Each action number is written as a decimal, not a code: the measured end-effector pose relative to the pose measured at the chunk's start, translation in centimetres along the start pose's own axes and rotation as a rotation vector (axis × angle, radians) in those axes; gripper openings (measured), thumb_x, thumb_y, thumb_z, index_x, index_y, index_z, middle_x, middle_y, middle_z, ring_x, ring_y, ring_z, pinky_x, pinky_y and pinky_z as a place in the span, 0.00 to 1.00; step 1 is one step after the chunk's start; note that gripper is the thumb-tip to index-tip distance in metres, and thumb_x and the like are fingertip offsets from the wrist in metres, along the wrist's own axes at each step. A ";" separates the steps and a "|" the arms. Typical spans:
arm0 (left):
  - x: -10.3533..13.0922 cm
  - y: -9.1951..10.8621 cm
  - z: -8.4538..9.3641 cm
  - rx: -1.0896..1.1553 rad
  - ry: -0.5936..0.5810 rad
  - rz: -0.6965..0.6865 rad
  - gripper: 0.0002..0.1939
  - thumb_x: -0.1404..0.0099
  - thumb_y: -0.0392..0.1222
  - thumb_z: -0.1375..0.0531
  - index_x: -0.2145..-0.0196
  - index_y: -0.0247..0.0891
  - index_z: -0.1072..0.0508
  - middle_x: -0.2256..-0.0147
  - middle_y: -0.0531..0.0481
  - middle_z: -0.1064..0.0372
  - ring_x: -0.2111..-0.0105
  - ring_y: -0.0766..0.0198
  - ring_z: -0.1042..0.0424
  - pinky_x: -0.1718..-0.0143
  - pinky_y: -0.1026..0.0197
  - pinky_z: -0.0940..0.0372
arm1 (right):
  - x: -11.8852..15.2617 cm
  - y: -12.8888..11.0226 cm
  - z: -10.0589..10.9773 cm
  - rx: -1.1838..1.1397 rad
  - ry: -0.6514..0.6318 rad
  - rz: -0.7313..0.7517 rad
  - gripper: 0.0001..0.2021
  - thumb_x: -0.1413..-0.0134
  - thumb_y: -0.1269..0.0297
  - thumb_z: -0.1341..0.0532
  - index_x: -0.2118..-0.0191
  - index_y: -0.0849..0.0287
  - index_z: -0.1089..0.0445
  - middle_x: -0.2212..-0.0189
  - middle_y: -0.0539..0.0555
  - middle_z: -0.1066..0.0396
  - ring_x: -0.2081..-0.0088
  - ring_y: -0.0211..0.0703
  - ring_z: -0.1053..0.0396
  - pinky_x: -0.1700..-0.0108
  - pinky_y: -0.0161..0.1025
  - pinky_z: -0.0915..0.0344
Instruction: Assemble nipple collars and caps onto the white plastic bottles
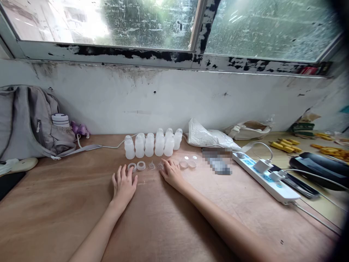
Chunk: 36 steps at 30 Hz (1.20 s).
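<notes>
My left hand [124,183] lies flat on the tabletop [163,218], fingers spread, holding nothing, just short of two white rings [136,166]. My right hand [171,173] rests open too, fingertips touching a small clear cap [160,166]. Behind them stands a cluster of small white bottles [152,143]. I judge I'm only starting: next I'd need a fine pinch on that cap.

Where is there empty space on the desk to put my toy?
Bare wood lies nearest the camera, around both forearms, below the left hand and right hand. Also between the backpack and bottles. It is crowded by the rings and the power strip.
</notes>
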<state>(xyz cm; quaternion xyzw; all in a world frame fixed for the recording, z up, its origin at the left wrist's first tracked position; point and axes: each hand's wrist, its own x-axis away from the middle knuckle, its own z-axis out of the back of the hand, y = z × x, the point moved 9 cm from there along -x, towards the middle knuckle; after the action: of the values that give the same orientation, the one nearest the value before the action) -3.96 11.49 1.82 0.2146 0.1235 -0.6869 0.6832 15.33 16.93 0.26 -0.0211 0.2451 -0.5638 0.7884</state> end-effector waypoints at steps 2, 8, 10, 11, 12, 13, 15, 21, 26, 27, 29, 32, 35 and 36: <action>-0.1 -0.2 0.2 0.058 -0.004 0.001 0.12 0.41 0.42 0.48 0.61 0.36 0.31 0.51 0.37 0.38 0.49 0.48 0.43 0.52 0.45 0.49 | -0.3 -0.3 0.0 -0.044 0.021 0.020 0.13 0.47 0.65 0.47 0.54 0.58 0.37 0.60 0.59 0.36 0.57 0.50 0.40 0.56 0.44 0.46; 0.3 0.5 0.7 0.532 -0.061 0.034 0.06 0.42 0.42 0.46 0.69 0.38 0.34 0.57 0.44 0.32 0.57 0.56 0.32 0.57 0.52 0.38 | 0.4 -0.7 0.9 -0.237 0.059 0.063 0.10 0.48 0.72 0.49 0.58 0.61 0.40 0.65 0.55 0.35 0.63 0.41 0.36 0.62 0.36 0.40; 0.8 1.7 1.2 0.716 -0.071 0.012 0.06 0.41 0.44 0.46 0.70 0.38 0.35 0.56 0.44 0.33 0.56 0.58 0.33 0.59 0.56 0.36 | 1.6 -0.7 1.4 -0.322 0.076 0.056 0.11 0.50 0.74 0.49 0.59 0.61 0.40 0.67 0.54 0.35 0.67 0.39 0.36 0.66 0.33 0.39; 1.1 2.5 1.5 0.784 -0.080 -0.012 0.06 0.41 0.44 0.46 0.70 0.38 0.34 0.56 0.45 0.34 0.56 0.59 0.33 0.59 0.57 0.35 | 2.3 -0.7 1.7 -0.369 0.083 0.052 0.11 0.51 0.75 0.49 0.60 0.60 0.40 0.67 0.54 0.36 0.69 0.38 0.36 0.68 0.33 0.39; 1.5 3.2 1.8 0.835 -0.091 -0.039 0.07 0.41 0.44 0.46 0.71 0.38 0.34 0.56 0.45 0.34 0.56 0.59 0.33 0.59 0.58 0.35 | 3.1 -0.8 2.0 -0.414 0.088 0.048 0.11 0.52 0.75 0.49 0.61 0.60 0.39 0.68 0.53 0.36 0.70 0.37 0.37 0.70 0.32 0.38; 1.8 4.0 2.0 0.875 -0.106 -0.064 0.07 0.42 0.43 0.45 0.71 0.38 0.34 0.56 0.44 0.35 0.56 0.59 0.33 0.59 0.58 0.34 | 3.9 -0.9 2.3 -0.448 0.088 0.043 0.11 0.52 0.75 0.49 0.61 0.59 0.39 0.68 0.53 0.37 0.71 0.37 0.37 0.71 0.32 0.38; 2.5 5.2 2.1 0.931 -0.140 -0.102 0.06 0.42 0.43 0.44 0.70 0.37 0.33 0.57 0.44 0.35 0.57 0.60 0.33 0.59 0.58 0.33 | 5.3 -1.3 2.9 -0.485 0.073 0.036 0.11 0.52 0.75 0.48 0.61 0.59 0.38 0.69 0.52 0.37 0.72 0.37 0.37 0.72 0.32 0.38; 4.1 7.4 1.2 1.017 -0.243 -0.157 0.04 0.43 0.40 0.43 0.70 0.37 0.32 0.56 0.45 0.37 0.56 0.61 0.33 0.59 0.60 0.31 | 7.5 -2.1 3.7 -0.585 0.021 -0.015 0.13 0.53 0.77 0.47 0.61 0.58 0.37 0.69 0.52 0.37 0.75 0.35 0.39 0.71 0.33 0.38; 4.9 8.0 0.6 1.093 -0.297 -0.145 0.06 0.44 0.38 0.42 0.66 0.38 0.35 0.56 0.47 0.37 0.59 0.63 0.31 0.59 0.60 0.31 | 8.3 -3.2 3.5 -0.802 -0.103 -0.044 0.16 0.55 0.79 0.46 0.59 0.57 0.37 0.67 0.52 0.36 0.71 0.36 0.38 0.67 0.34 0.38; 5.0 7.9 0.5 1.108 -0.299 -0.126 0.09 0.44 0.38 0.42 0.64 0.39 0.36 0.56 0.48 0.36 0.60 0.63 0.30 0.59 0.60 0.30 | 8.5 -3.3 3.3 -0.875 -0.141 -0.073 0.17 0.55 0.78 0.46 0.57 0.57 0.38 0.67 0.51 0.36 0.69 0.37 0.37 0.66 0.34 0.38; 5.0 7.7 0.4 1.119 -0.306 -0.083 0.14 0.45 0.38 0.41 0.60 0.40 0.38 0.57 0.49 0.35 0.61 0.64 0.29 0.59 0.59 0.30 | 8.8 -3.5 3.1 -1.021 -0.203 -0.132 0.17 0.52 0.76 0.47 0.55 0.57 0.40 0.67 0.51 0.35 0.68 0.37 0.37 0.64 0.35 0.38; 4.9 7.7 0.5 1.093 -0.324 -0.071 0.18 0.45 0.38 0.41 0.56 0.42 0.39 0.60 0.50 0.34 0.60 0.63 0.30 0.59 0.59 0.30 | 8.9 -3.5 3.1 -1.182 -0.240 -0.200 0.15 0.51 0.75 0.47 0.56 0.57 0.40 0.66 0.51 0.34 0.66 0.37 0.36 0.63 0.36 0.38; 4.8 8.0 0.8 1.074 -0.329 -0.100 0.19 0.44 0.38 0.42 0.54 0.43 0.39 0.58 0.50 0.35 0.59 0.61 0.31 0.59 0.58 0.30 | 8.7 -3.1 2.9 -1.277 -0.233 -0.262 0.14 0.54 0.75 0.46 0.59 0.58 0.38 0.68 0.50 0.35 0.66 0.38 0.36 0.62 0.37 0.38; 4.7 8.0 0.9 1.068 -0.327 -0.109 0.20 0.44 0.38 0.42 0.53 0.43 0.39 0.58 0.49 0.36 0.58 0.61 0.31 0.59 0.58 0.30 | 8.6 -3.0 2.8 -1.300 -0.227 -0.281 0.14 0.55 0.75 0.45 0.60 0.58 0.38 0.69 0.50 0.35 0.66 0.38 0.36 0.63 0.37 0.39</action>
<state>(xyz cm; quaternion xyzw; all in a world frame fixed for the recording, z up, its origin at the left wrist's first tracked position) 3.99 6.62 1.39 0.4147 -0.3382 -0.7128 0.4533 15.99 7.44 0.55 -0.5821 0.4453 -0.3931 0.5552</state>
